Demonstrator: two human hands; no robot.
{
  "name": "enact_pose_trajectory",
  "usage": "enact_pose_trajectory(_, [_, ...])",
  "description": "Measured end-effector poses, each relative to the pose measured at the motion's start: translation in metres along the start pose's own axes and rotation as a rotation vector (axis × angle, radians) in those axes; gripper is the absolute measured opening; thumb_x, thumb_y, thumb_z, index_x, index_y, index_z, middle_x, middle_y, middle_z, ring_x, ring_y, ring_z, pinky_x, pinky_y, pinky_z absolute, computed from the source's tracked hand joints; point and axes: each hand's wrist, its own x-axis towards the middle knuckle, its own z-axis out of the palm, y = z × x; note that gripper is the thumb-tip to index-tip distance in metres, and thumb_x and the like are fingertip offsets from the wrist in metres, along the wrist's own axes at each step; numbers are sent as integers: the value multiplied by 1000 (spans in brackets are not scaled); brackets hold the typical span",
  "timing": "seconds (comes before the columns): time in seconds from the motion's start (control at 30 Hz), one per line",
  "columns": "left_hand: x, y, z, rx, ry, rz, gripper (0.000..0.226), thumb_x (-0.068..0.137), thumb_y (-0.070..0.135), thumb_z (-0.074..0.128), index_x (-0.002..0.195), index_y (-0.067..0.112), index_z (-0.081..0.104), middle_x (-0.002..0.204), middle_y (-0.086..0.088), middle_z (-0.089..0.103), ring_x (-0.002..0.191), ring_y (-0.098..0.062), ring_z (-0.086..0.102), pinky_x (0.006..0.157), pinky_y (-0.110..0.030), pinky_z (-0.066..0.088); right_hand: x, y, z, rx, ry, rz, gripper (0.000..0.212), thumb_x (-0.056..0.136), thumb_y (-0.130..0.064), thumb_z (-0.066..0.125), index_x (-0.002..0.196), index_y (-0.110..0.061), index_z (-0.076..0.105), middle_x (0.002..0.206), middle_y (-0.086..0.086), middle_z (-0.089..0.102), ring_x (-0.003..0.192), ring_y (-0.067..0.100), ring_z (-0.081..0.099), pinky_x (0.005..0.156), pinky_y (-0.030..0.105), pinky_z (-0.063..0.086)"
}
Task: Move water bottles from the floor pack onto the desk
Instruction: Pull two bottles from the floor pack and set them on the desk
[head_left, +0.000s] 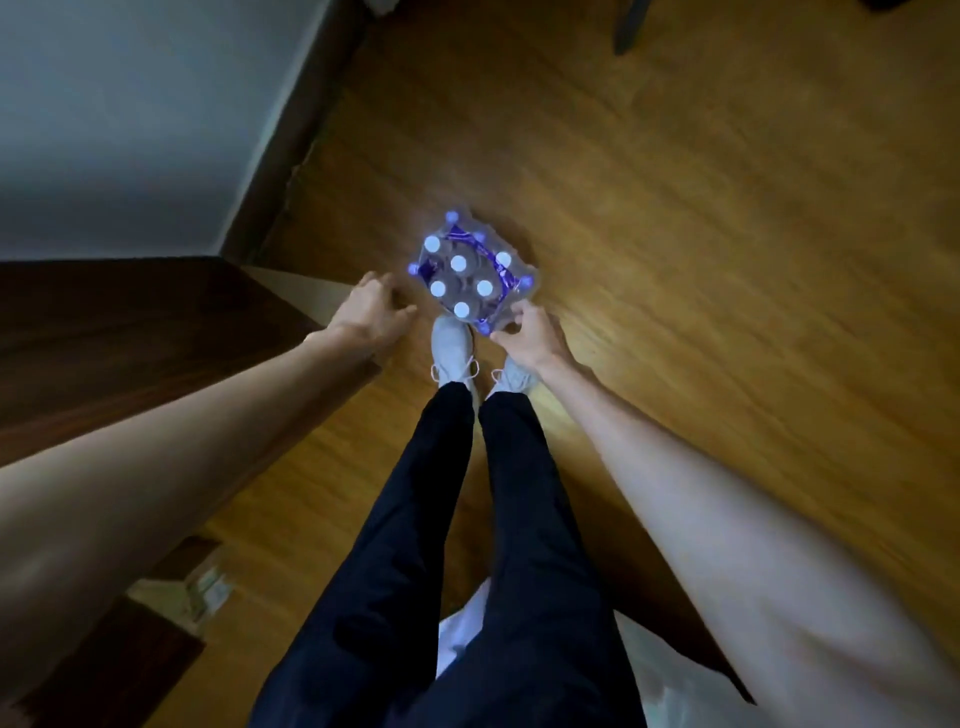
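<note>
A shrink-wrapped pack of water bottles (470, 273) stands on the wooden floor just ahead of my shoes, with several white caps showing through clear and purple plastic. My right hand (527, 338) reaches down to the pack's near right corner, fingers curled at the wrap; whether it grips is hard to tell through the blur. My left hand (371, 312) hovers left of the pack with its fingers spread, holding nothing. The dark brown desk (119, 332) runs along the left, under my left forearm.
A pale wall (130, 114) with a dark skirting board borders the floor at upper left. A dark furniture leg (628, 26) stands at the top right. My legs and white shoes (452, 348) are right behind the pack. A white bag (670, 680) lies at bottom.
</note>
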Motion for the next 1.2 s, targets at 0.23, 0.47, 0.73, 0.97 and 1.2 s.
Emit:
enact_pose_trajectory(0.23, [105, -4, 78, -33, -29, 16, 34, 94, 25, 59, 122, 6, 63, 130, -18, 60, 114, -35, 60, 93, -40, 51, 104, 40, 55, 25, -66, -17, 33, 88, -17, 70, 117, -9, 57, 103, 4, 68, 100, 28, 66, 87, 42, 53])
enact_pose_trajectory(0.47, [195, -31, 137, 49, -12, 9, 54, 92, 35, 60, 140, 12, 48, 151, -16, 36, 132, -39, 46, 107, -50, 44, 187, 58, 93, -117, -34, -90, 49, 86, -22, 67, 130, -12, 50, 116, 11, 68, 106, 31, 65, 91, 43, 53])
enact_pose_trajectory(0.73, [255, -55, 176, 110, -11, -8, 64, 94, 30, 63, 146, 9, 33, 146, -21, 42, 128, -43, 52, 100, -51, 46, 238, 65, 122, -400, 100, -147, 49, 91, -32, 61, 135, -15, 46, 121, 17, 66, 111, 38, 63, 85, 44, 53])
enact_pose_trajectory(0.97, [272, -58, 191, 241, 111, 41, 58, 96, 14, 61, 145, 5, 30, 136, -22, 52, 116, -42, 61, 87, -46, 52, 260, 54, 138, -598, 224, -196, 33, 95, -13, 58, 126, -8, 49, 116, 18, 69, 103, 34, 69, 73, 38, 50])
enact_pose_trajectory(1.2, [268, -69, 188, 153, 140, 135, 47, 95, 12, 58, 137, 6, 36, 124, -22, 60, 105, -42, 65, 83, -48, 55, 256, 51, 136, -559, 202, -150, 44, 89, -10, 65, 129, -7, 47, 119, 20, 67, 107, 36, 67, 79, 40, 53])
